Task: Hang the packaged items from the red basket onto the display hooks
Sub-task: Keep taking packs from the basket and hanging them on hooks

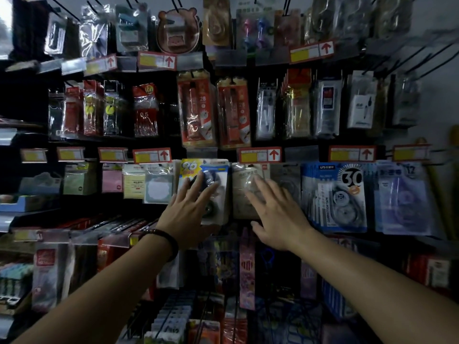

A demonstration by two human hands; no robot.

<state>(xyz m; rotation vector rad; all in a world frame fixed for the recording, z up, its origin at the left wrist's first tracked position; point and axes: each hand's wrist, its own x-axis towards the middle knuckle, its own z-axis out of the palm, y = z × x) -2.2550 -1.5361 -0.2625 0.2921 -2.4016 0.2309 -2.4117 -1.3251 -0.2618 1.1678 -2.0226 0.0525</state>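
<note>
Both hands are up at the packs. The left hand (188,214) lies flat on the blue pack (219,170), fingers spread, holding nothing. The right hand (275,214) lies flat on the tan pack (239,192) just beside it, holding nothing too. Both packs hang side by side. I think this is a tidy-up pat. The red basket is out of sight. Next, reach down for another pack.

Dim display wall, stationery packs hanging in rows. Left hand (191,212), dark bracelet (165,240) at wrist, fingers spread flat against blue-and-yellow "96" pack (219,170). Right hand (278,214), fingers straight, touches beige pack (242,177) just beside it. "30" correction-tape pack (344,194) hangs further right. Red-and-yellow price tags (259,155) above.
</note>
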